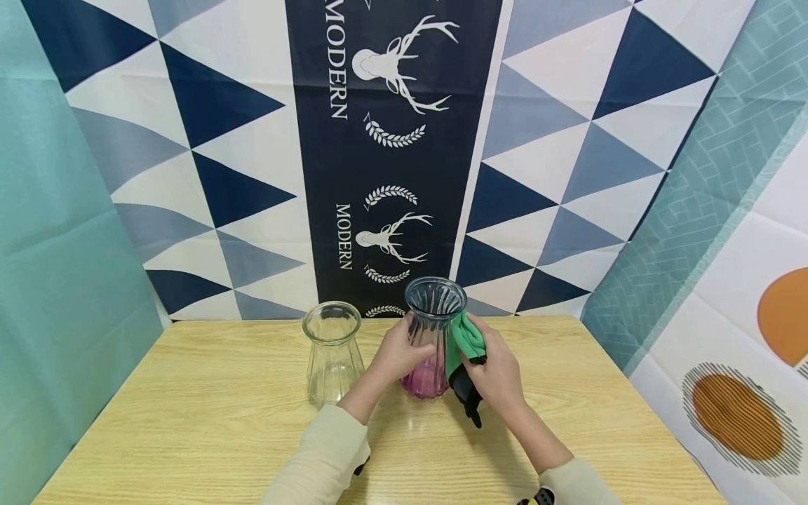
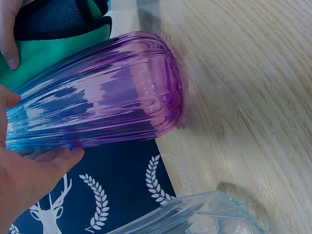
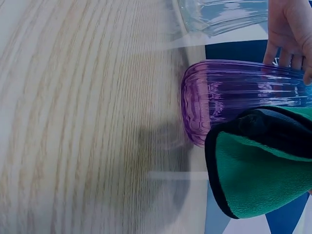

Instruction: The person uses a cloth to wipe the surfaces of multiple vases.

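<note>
A ribbed glass vase (image 1: 426, 379), blue at its flared rim and pink-purple at its base, stands upright at the back middle of the table. My left hand (image 1: 400, 353) grips its left side, thumb across the front and fingers round the back, as the left wrist view shows. On the vase's right side my right hand (image 1: 499, 368) holds a folded cloth (image 1: 468, 338), green with black edging and a dark reverse, against the glass. Part of this cloth (image 3: 263, 175) hangs down beside the vase. The right fingertips are mostly hidden behind the cloth.
To the left of my left hand stands a clear glass vase (image 1: 331, 372), close to my left forearm. The wooden table (image 1: 221, 421) ends at a patterned backdrop (image 1: 391, 161) just behind both vases. Fabric panels hang along both sides.
</note>
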Motion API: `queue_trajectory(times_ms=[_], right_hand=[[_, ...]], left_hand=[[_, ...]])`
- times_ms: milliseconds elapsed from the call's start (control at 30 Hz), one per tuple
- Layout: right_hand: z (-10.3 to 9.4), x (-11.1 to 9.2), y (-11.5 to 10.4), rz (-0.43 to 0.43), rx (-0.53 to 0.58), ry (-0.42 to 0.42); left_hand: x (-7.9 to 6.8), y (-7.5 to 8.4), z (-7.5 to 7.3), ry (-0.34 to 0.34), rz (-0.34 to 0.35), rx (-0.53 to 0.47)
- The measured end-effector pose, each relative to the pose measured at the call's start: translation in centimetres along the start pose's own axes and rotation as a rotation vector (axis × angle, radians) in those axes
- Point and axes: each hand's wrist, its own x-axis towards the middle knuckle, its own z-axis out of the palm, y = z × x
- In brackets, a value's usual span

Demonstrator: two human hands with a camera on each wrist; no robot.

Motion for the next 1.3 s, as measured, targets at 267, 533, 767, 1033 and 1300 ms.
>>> queue_trajectory(times_ms=[267,533,767,1033,1300], right_hand=[[0.2,-0.2,0.6,0.037,-0.03,-0.096],[0.8,-1.0,1.8,0.081,-0.062,-0.214],[1.0,-1.4,2.4,0.105,-0.093,-0.264],[0.4,-0.9,1.5,0.044,-0.057,-0.097],[0.0,0.0,0.4,-0.008,-0.033,-0.03]], left_hand=[[0.1,0.0,0.0,-0.001,0.005,-0.005],[0.0,0.2,-0.1,-0.006,-0.007,-0.014],[0.0,0.2,0.2,0.012,0.036,-0.08],[0.0,0.0,0.7,0.068,0.038,-0.058],[-0.2,0.0,0.7,0.141,0.071,0.016]])
